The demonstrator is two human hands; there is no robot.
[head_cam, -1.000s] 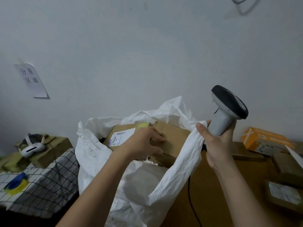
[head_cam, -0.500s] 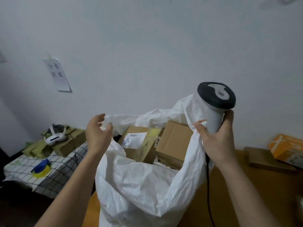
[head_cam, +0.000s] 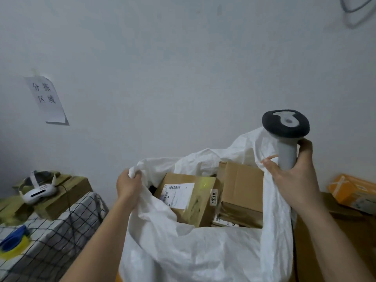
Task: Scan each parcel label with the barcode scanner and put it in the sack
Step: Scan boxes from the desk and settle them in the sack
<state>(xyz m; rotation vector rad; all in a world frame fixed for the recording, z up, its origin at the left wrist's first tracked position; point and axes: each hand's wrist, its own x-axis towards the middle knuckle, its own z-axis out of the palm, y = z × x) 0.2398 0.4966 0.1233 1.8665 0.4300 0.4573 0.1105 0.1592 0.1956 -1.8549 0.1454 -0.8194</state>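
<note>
Between parcels: left hand (head_cam: 130,185) bunching the sack (head_cam: 203,251) rim, right hand (head_cam: 295,176) clamped on barcode scanner (head_cam: 285,135) and rim; next, probably fetching the orange parcel (head_cam: 354,192).

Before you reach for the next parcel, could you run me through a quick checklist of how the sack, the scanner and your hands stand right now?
1. Sack mouth held open: ok. The left hand grips the white sack at its left rim.
2. Right rim held: ok. The right hand pinches it.
3. Scanner secure: ok. The barcode scanner stands upright in the right hand.
4. Last parcel inside: ok. The labelled box lies in the sack beside the plain box.
5. A hand free to pick: not ok, both hold something.
6. Next parcel at hand: ok. The orange parcel lies on the table to the right.
</note>
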